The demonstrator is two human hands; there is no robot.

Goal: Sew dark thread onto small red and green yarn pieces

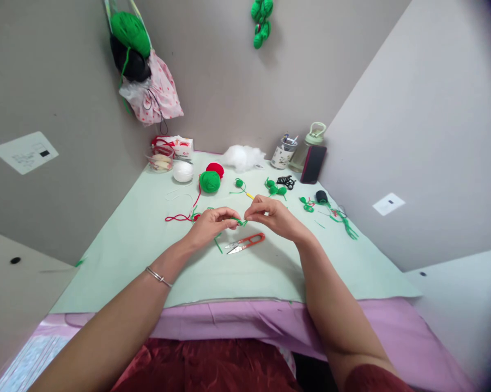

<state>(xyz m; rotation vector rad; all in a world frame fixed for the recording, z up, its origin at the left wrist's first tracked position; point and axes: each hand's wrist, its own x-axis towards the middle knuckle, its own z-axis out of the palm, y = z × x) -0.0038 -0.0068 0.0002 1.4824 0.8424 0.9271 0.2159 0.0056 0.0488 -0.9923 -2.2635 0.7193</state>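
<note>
My left hand (pixel 211 223) and my right hand (pixel 272 214) meet over the pale green table cover (pixel 139 245). Both pinch a small piece of green yarn (pixel 241 221) between their fingertips. A loose green strand (pixel 218 244) hangs from it down onto the cover. Red-handled thread snips (pixel 245 243) lie just in front of the hands, shut, on the cover. A silver bangle (pixel 158 277) sits on my left wrist.
Behind the hands lie a green yarn ball (pixel 210 181), a red yarn ball (pixel 216 168), white stuffing (pixel 241 157), a red yarn strand (pixel 180 217), small green crocheted pieces (pixel 276 188), black scissors (pixel 286 181), a pen cup (pixel 284 153), a bottle (pixel 306 147). Bags (pixel 147 81) hang on the wall.
</note>
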